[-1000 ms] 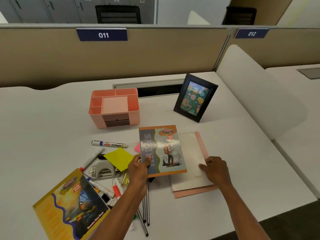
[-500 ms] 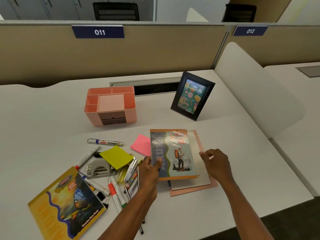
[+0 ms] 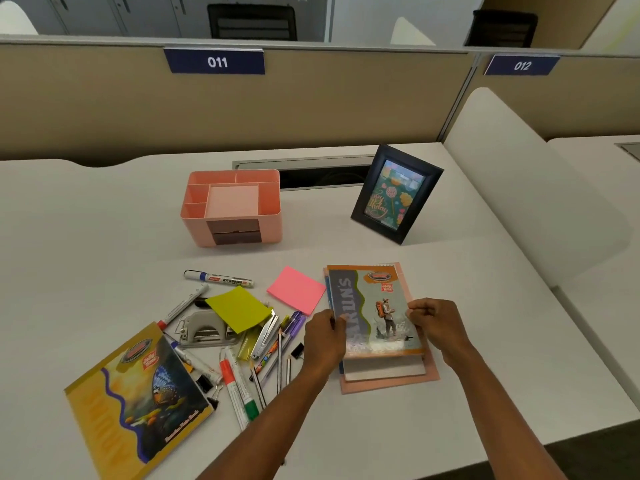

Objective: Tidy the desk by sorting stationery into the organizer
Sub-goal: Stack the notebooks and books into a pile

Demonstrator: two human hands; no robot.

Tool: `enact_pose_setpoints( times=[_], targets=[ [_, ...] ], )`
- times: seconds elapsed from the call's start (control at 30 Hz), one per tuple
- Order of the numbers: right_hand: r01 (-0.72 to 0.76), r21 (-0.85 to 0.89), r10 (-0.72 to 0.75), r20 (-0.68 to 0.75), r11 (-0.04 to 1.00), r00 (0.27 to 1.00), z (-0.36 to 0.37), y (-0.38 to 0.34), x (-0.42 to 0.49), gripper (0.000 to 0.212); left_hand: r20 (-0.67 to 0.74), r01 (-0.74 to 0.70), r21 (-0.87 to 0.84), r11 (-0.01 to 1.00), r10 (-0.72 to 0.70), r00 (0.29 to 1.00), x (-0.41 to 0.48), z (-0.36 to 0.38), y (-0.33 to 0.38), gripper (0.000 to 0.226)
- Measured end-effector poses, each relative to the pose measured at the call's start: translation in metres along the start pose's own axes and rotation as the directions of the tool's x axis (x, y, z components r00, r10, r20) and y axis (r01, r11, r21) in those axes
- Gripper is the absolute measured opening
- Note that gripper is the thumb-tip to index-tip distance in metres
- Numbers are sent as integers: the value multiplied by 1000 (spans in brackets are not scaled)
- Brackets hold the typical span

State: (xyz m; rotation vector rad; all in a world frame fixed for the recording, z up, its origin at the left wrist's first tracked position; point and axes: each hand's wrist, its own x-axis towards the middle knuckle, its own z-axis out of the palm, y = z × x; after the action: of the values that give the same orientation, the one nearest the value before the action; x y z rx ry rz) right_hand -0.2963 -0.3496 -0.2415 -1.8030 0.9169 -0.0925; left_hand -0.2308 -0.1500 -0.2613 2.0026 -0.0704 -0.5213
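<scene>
Left hand (image 3: 325, 336) and right hand (image 3: 433, 322) clamp the notebook (image 3: 375, 311) (apparently resting on the stack (image 3: 388, 375))

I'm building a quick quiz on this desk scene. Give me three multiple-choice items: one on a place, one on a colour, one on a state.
1. Where does the picture frame stand?
A. right of the organizer
B. inside the organizer
C. on the yellow notebook

2. What colour is the sticky pad lying beside the stack?
A. blue
B. pink
C. white

3. What holds the hiker notebook?
A. left hand only
B. neither hand
C. both hands

Answers:
1 A: the frame stands on the desk to the right of the organizer.
2 B: the pad is bright pink.
3 C: the left hand and right hand grip its opposite edges.
</scene>
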Motion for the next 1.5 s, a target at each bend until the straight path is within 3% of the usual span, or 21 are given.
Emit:
enact_pose_setpoints(
  times=[0.13,0.3,0.7,0.8,0.9,0.97,1.03,1.1,1.17,1.27,1.37,1.5],
  targets=[
    [84,-203,-94,-43,976,995,3,9,5,13,-90,-42,242,969,66,994,0,6,-5,22],
    [135,-348,-167,-65,928,984,2,6,6,13,-82,-61,336,940,93,992,-1,13,-10,23],
    [117,-489,-169,-64,864,984,6,11,15,6,-61,-52,351,935,78,995,-5,8,-2,29],
    [150,-538,-272,-155,829,950,10,-1,6,8,-50,-63,317,946,83,995,-13,-5,4,33],
    [247,-475,-391,-231,845,891,24,-33,-12,9,-94,-136,260,956,165,982,-25,-37,5,41],
    [339,-398,-418,-130,852,899,42,-62,-26,12,-220,-234,219,947,282,934,-36,-74,-1,35],
    [455,-306,-462,52,836,885,66,-88,-41,13,-393,-242,228,943,316,863,-45,-122,-15,13],
    [529,-193,-478,256,826,840,97,-111,-60,13,-575,-130,251,959,256,777,-55,-174,-40,7],
    [550,-110,-448,460,828,766,133,-125,-80,12,-691,74,292,954,156,706,-65,-221,-75,14],
    [551,-94,-382,624,829,682,195,-130,-104,11,-744,388,329,861,-17,668,-81,-271,-122,41],
    [613,-172,-335,708,772,621,248,-131,-127,8,-718,518,321,793,-153,679,-93,-289,-141,63],
    [632,-403,-262,666,662,698,291,-129,-152,26,-676,507,217,834,-247,695,-98,-289,-152,72]
  ],
)
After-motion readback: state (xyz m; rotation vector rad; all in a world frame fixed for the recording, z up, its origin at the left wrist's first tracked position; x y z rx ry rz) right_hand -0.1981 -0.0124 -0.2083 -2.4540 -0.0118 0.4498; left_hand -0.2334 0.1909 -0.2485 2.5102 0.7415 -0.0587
